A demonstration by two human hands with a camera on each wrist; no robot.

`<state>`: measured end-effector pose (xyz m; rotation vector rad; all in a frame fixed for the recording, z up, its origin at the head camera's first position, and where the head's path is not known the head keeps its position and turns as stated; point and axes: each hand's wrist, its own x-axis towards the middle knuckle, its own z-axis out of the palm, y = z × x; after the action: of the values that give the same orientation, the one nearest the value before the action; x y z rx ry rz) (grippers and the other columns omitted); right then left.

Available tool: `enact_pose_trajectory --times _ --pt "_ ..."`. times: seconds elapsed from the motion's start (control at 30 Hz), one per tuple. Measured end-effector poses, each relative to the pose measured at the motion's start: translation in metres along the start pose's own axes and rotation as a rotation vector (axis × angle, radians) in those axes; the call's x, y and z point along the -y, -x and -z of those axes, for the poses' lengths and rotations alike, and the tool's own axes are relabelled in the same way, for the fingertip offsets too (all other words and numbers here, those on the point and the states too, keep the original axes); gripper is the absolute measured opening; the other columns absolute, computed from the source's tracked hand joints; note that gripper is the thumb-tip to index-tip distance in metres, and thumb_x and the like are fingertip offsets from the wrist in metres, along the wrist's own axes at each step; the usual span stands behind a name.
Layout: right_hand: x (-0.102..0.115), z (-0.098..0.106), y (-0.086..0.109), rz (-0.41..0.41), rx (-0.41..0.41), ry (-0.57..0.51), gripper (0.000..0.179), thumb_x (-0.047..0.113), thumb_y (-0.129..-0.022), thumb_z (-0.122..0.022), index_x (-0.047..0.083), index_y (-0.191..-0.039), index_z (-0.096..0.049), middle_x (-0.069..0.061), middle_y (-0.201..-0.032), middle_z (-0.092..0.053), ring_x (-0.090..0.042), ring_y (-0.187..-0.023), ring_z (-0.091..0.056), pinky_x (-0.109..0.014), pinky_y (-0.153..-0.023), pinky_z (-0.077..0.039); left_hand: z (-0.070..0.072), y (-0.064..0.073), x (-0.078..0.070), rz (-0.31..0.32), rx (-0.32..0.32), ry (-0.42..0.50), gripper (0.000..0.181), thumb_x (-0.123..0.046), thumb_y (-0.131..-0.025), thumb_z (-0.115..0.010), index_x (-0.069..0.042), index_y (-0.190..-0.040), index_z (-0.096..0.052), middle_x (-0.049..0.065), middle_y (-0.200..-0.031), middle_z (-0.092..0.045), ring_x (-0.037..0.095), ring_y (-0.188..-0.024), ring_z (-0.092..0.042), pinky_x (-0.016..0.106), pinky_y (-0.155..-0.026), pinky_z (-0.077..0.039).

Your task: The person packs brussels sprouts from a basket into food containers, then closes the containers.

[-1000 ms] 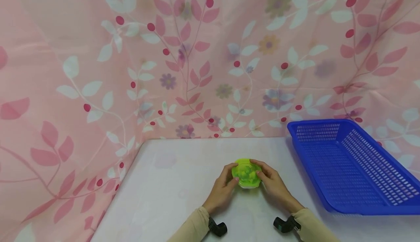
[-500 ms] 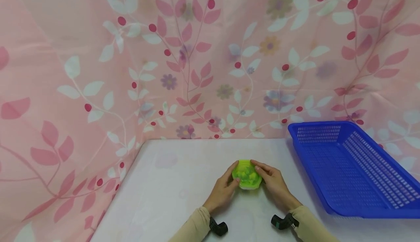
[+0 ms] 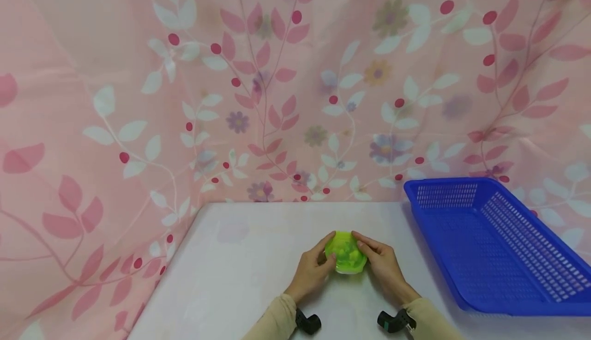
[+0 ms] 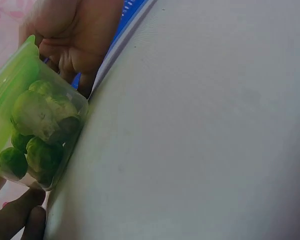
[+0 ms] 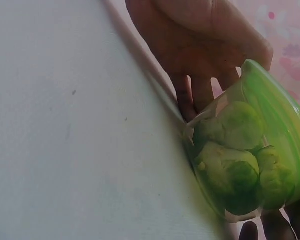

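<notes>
A small clear plastic food container (image 3: 346,262) with a translucent green lid (image 5: 285,120) is held between both hands, over the middle of the white table. Inside it are several Brussels sprouts (image 4: 42,155), seen through the wall in both wrist views. My left hand (image 3: 310,272) grips the left side, its thumb on the near part of the lid and its fingers along the far edge. On the opposite side my right hand (image 3: 385,267) holds it, index finger at the far rim and thumb over the lid. The container's base is close to the tabletop in the wrist views.
A blue perforated plastic basket (image 3: 461,299) stands at the right of the white table (image 3: 221,268). A pink floral curtain (image 3: 277,73) hangs behind and along the left side. Each wrist carries a black camera mount (image 3: 308,322) near the beige sleeves.
The head view has tilted up a little, so table, basket and hands sit slightly lower in it. Both hands keep their hold on the container, which stays in about the same place.
</notes>
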<state>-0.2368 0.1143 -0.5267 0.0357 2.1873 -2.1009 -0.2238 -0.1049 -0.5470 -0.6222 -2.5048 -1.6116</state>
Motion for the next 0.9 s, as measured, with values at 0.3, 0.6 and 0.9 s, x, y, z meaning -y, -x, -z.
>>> enact_pose_trajectory --times 0.3,0.6,0.9 --pt "0.001 0.001 -0.001 0.044 0.013 0.021 0.038 0.016 -0.109 -0.061 0.012 -0.147 -0.064 -0.001 -0.153 -0.061 -0.019 -0.152 -0.043 -0.003 -0.105 -0.039 0.006 -0.003 -0.004 -0.03 0.096 -0.084 0.062 -0.031 -0.111 -0.054 -0.018 -0.168 -0.033 0.015 -0.142 -0.067 0.005 -0.103 -0.065 0.024 -0.096 -0.055" --pt "0.0 0.001 -0.001 0.064 0.024 0.026 0.039 0.012 -0.109 -0.061 0.008 -0.147 -0.063 -0.006 -0.152 -0.061 -0.024 -0.152 -0.044 -0.005 -0.107 -0.041 0.016 -0.006 -0.001 0.03 0.155 0.005 0.069 -0.043 -0.106 -0.066 -0.023 -0.166 -0.039 0.013 -0.16 -0.053 0.026 -0.124 -0.072 0.028 -0.098 -0.061" --pt "-0.004 0.002 -0.004 0.079 0.051 0.021 0.043 0.016 -0.107 -0.065 0.009 -0.149 -0.061 -0.006 -0.154 -0.059 -0.019 -0.149 -0.047 -0.006 -0.106 -0.042 0.023 -0.012 0.003 0.05 0.2 -0.01 0.077 -0.039 -0.097 -0.078 -0.025 -0.164 -0.043 0.008 -0.164 -0.049 0.033 -0.124 -0.072 0.039 -0.101 -0.062"
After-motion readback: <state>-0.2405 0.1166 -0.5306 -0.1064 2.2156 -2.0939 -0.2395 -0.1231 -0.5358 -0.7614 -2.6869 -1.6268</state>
